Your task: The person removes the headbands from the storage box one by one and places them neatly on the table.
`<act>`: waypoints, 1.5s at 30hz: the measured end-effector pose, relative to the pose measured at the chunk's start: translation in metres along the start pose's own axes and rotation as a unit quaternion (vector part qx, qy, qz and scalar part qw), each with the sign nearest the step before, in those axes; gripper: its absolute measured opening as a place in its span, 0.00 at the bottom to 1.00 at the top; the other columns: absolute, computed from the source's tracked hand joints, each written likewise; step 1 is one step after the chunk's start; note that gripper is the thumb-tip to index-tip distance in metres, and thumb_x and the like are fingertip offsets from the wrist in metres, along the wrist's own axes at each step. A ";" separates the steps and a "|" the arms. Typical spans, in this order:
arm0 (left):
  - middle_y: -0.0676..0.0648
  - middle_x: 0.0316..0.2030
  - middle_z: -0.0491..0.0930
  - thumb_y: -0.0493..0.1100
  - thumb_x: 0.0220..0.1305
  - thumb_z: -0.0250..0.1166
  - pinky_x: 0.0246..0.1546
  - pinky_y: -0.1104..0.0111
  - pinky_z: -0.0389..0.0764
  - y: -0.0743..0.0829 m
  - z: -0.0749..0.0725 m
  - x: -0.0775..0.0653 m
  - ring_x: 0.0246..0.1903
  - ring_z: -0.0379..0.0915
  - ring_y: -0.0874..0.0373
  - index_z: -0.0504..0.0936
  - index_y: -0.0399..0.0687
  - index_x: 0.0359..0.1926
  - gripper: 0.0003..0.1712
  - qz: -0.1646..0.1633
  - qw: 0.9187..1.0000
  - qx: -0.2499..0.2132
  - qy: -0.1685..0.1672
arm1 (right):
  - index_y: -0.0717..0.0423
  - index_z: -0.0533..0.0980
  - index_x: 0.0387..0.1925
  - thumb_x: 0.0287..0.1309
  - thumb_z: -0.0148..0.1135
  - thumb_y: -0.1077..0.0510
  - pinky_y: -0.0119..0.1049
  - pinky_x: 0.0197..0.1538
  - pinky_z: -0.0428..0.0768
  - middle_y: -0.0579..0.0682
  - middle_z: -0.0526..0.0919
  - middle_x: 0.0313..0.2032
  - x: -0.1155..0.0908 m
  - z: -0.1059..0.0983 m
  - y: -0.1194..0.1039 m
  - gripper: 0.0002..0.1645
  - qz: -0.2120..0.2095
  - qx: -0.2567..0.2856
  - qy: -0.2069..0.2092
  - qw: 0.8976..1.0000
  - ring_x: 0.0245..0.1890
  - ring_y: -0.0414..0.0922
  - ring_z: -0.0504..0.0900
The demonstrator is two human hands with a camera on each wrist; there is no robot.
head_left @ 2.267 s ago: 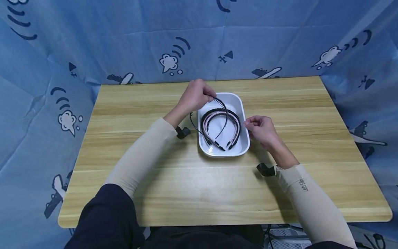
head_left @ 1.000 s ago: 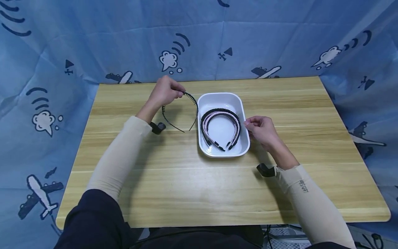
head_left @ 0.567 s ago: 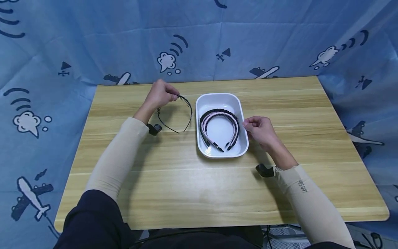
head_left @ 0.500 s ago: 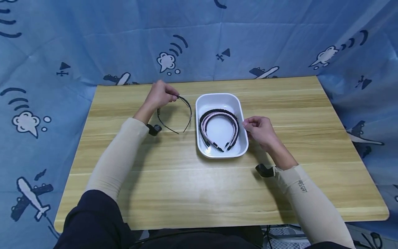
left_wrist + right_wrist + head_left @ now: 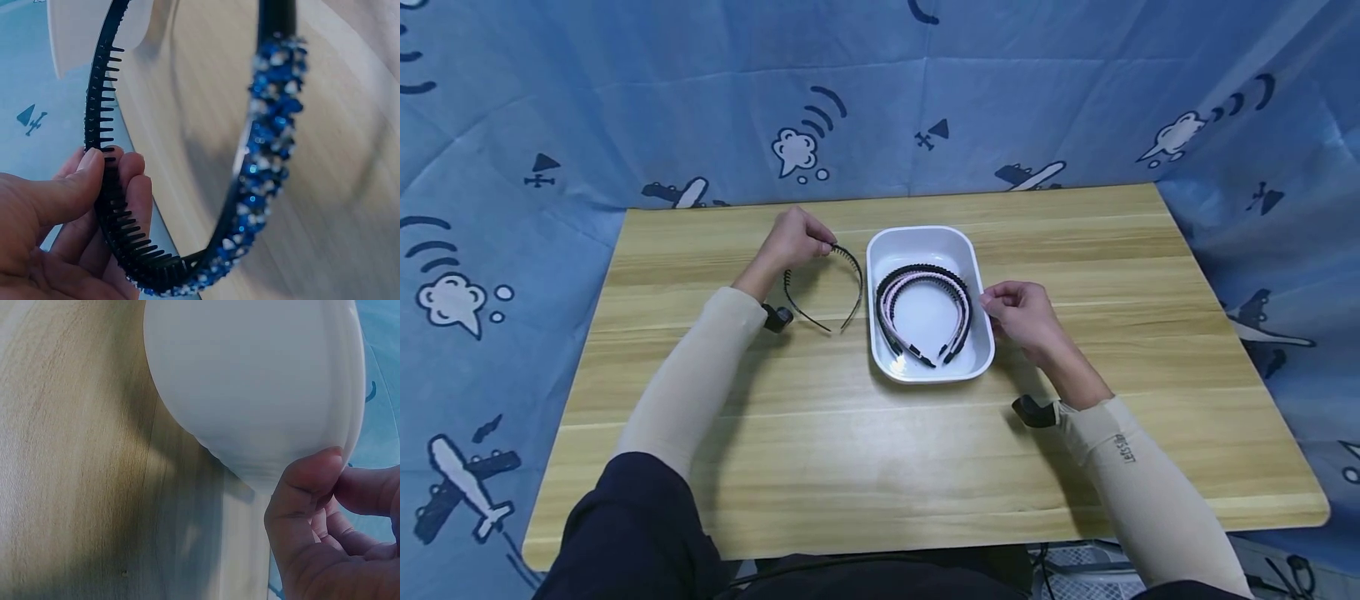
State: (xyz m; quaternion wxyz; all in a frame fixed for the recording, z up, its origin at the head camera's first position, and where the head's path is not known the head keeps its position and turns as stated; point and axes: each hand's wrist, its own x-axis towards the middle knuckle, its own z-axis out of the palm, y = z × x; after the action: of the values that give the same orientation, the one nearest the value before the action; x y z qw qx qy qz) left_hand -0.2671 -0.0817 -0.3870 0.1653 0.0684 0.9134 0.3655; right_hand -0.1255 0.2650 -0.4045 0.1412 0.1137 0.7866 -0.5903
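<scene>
My left hand (image 5: pixel 792 240) pinches a black toothed headband (image 5: pixel 860 292) left of the white tray, its two ends pointing toward me, close over the table. In the left wrist view, thumb and fingers grip the headband (image 5: pixel 265 156) along its comb teeth; its outer side is covered in blue and clear stones. My right hand (image 5: pixel 1021 312) pinches the right rim of the white tray (image 5: pixel 925 242); in the right wrist view, thumb and forefinger meet at the tray's (image 5: pixel 250 375) edge. Several headbands, black ones and a pale pink one (image 5: pixel 891 304), lie nested inside the tray.
The tray stands near the middle of a wooden table (image 5: pixel 850 467). A blue patterned curtain (image 5: pixel 715 108) hangs behind and beside the table. Black wrist cameras stick out below both hands. Cables and a white mesh surface show below the front edge.
My left hand has lifted the stone-covered headband out of the tray and carried it left, then lowered it toward the table. My right hand keeps its hold on the tray rim.
</scene>
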 end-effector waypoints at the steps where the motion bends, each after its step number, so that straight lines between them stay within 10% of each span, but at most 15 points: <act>1: 0.40 0.53 0.89 0.33 0.69 0.69 0.59 0.58 0.83 0.000 0.001 0.001 0.56 0.82 0.48 0.91 0.40 0.50 0.11 0.002 1.000 0.003 -0.001 | 0.77 0.73 0.56 0.76 0.58 0.63 0.30 0.31 0.85 0.42 0.80 0.27 0.000 0.000 0.000 0.19 0.000 0.000 0.001 1.000 0.25 0.36 0.82; 45: 0.39 0.51 0.90 0.31 0.68 0.69 0.72 0.57 0.74 -0.022 0.040 0.015 0.61 0.80 0.45 0.91 0.39 0.48 0.10 0.011 0.999 -0.030 0.039 | 0.76 0.73 0.55 0.76 0.59 0.61 0.31 0.29 0.83 0.42 0.78 0.27 0.000 0.001 0.001 0.19 0.001 -0.016 0.008 1.000 0.26 0.35 0.79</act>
State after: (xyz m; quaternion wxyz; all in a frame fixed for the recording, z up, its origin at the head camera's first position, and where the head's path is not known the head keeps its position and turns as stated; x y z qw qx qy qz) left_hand -0.2671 -0.0676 -0.4330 0.1275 0.0595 0.9071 0.3968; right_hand -0.1253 0.2641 -0.4060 0.1375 0.1165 0.7969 -0.5766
